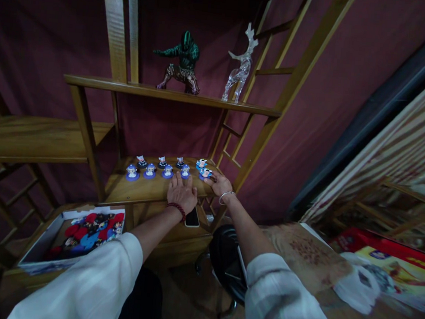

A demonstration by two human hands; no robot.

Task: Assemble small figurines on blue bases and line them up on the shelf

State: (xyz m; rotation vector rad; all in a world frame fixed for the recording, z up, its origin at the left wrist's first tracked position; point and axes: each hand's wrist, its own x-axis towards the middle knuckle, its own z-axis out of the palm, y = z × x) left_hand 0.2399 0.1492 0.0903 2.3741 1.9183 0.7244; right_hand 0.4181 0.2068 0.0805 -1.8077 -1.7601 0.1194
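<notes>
Small figurines on round bases stand in two rows on the wooden shelf (pixel 120 191). Several purple figurines (pixel 150 171) make up the front row, and three dark ones (pixel 162 162) stand behind them. My left hand (pixel 182 194) rests palm down with its fingers stretched out, the fingertips close to the right-hand purple figurines. At the right end, my right hand (pixel 221 185) has its fingers closed at the edge of a blue and white figurine (pixel 206 173). A second blue and white figurine (pixel 201 164) stands just behind that one.
An open box (pixel 69 261) of mixed figurines stands at lower left. A phone (pixel 192 218) lies below my left hand. On the upper shelf (pixel 173 94) are a dark crouching statue (pixel 183 62) and a clear deer statue (pixel 240 67). A black chair (pixel 227 265) stands below.
</notes>
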